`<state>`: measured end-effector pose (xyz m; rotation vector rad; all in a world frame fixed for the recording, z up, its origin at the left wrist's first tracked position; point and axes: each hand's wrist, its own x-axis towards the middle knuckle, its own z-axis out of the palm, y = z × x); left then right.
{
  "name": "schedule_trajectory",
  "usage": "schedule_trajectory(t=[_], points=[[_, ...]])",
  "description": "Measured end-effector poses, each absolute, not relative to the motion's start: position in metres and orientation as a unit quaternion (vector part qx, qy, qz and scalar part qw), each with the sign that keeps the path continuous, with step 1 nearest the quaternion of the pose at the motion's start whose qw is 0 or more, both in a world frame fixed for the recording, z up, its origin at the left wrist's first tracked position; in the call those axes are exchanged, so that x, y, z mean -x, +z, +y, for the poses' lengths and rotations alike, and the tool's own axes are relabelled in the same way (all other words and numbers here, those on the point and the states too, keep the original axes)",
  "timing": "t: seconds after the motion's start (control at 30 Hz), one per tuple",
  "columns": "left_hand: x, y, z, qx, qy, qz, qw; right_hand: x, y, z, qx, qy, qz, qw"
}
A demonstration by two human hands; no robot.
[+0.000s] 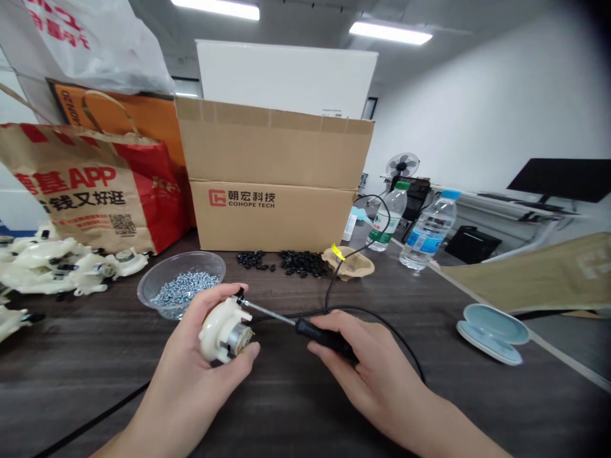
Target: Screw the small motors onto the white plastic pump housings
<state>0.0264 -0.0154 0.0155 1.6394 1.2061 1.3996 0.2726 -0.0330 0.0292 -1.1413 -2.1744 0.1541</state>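
Observation:
My left hand (200,362) is closed around a white plastic housing (217,331) with a small silver motor (240,339) set in it. A small black part (239,294) sits at the top of the housing, by my left fingertips. In my right hand (367,356) is a screwdriver (324,335) with a black handle, gripped between thumb and fingers. Its metal shaft points left, and the tip meets the black part or lies right beside it. Whether a screw is at the tip cannot be made out.
Left of centre stands a clear plastic bowl (181,286) of small screws. Several similar white housings (62,261) are heaped at the far left. Black parts (300,262) lie before a cardboard box (277,216). A black cable (377,312), two water bottles (429,229) and a pale blue case (494,334) are rightward.

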Motion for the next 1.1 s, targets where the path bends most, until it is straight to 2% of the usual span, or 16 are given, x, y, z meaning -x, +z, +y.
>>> schedule_trajectory(t=[0.07, 0.2, 0.37, 0.5, 0.63, 0.73, 0.87, 0.97, 1.1], points=[[-0.026, 0.015, -0.016, -0.630, 0.536, 0.460, 0.322, -0.274, 0.031, -0.032, 0.423, 0.035, -0.847, 0.319], [-0.027, 0.015, -0.018, -0.634, 0.539, 0.459, 0.310, -0.273, 0.036, -0.032, 0.462, 0.107, -0.838, 0.271], [-0.027, 0.018, -0.019, -0.628, 0.534, 0.462, 0.326, -0.274, 0.033, -0.033, 0.480, 0.100, -0.806, 0.332], [-0.026, 0.021, -0.018, -0.626, 0.532, 0.465, 0.331, -0.274, 0.034, -0.031, 0.444, 0.044, -0.829, 0.337], [-0.026, 0.020, -0.018, -0.636, 0.535, 0.458, 0.318, -0.268, 0.039, -0.032, 0.483, 0.125, -0.826, 0.261], [-0.027, 0.020, -0.018, -0.626, 0.536, 0.458, 0.334, -0.266, 0.038, -0.033, 0.503, 0.157, -0.803, 0.279], [-0.027, 0.021, -0.017, -0.618, 0.531, 0.467, 0.344, -0.270, 0.031, -0.032, 0.448, 0.078, -0.826, 0.333], [-0.026, 0.021, -0.017, -0.628, 0.527, 0.462, 0.336, -0.271, 0.032, -0.031, 0.421, 0.007, -0.847, 0.326], [-0.026, 0.020, -0.020, -0.642, 0.524, 0.461, 0.318, -0.263, 0.038, -0.034, 0.472, 0.121, -0.816, 0.310]])
